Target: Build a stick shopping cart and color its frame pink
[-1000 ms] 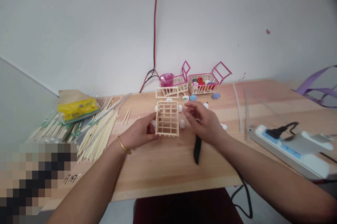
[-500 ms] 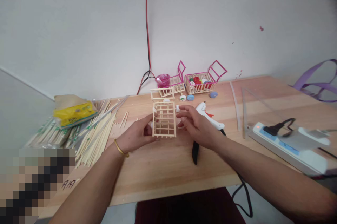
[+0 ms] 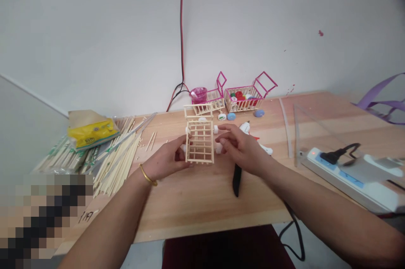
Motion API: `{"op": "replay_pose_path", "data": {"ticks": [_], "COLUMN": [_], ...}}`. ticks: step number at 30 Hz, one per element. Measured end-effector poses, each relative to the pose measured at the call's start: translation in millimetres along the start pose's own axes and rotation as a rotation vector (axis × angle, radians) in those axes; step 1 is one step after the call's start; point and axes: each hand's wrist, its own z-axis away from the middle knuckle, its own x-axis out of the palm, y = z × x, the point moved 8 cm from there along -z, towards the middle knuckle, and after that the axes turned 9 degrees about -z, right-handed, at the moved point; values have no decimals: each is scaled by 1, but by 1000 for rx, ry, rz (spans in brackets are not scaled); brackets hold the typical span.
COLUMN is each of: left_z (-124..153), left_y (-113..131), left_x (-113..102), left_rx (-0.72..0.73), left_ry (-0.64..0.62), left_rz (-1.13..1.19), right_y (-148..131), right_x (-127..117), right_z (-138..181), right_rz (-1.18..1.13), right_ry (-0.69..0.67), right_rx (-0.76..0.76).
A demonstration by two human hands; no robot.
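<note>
a small stick cart [image 3: 199, 141] is held between the two hands, over the middle of the table [image 3: 190, 205]; whether it is lifted or rested there cannot be told. its long axis is laid straight away from the person, with the handle frame [image 3: 198, 116] pointed toward the wall [image 3: 126, 41] and the other end turned to the near edge. its near left corner is gripped by the closed fingers of the left hand [image 3: 169, 157]. the right hand [image 3: 242, 146] is held with fingers parted and half curled, just beside the right-side wheels [image 3: 216, 129]; whether they are touched cannot be told.
</note>
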Motion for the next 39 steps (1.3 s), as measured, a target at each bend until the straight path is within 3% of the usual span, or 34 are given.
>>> {"op": "replay_pose_path", "data": {"ticks": [3,6,14,24,32,39], "left_z": [0,-1,0,-1,0,0], "left_y": [0,-1,0,-3,-8,-5], "left_x": [0,-1,-3,-2,1,-2], "left_rx": [-3,-5,-6,-8,0,8], "left_ry": [3,9,18,15,9,19], "left_rz": [2,5,-6,41,61,65], "right_y": [-13,-18,-2,1,28,32], "right_x": [-25,-38,-29,-57,-63,-68], "right_z": [-2,-4,-6,-2,1,1], "right_rz": [222,383,463,901,942,979], "right_ry": [153,207,92,113,-62,-81], "right_rx": [-51,-39,41,212,355,430]}}
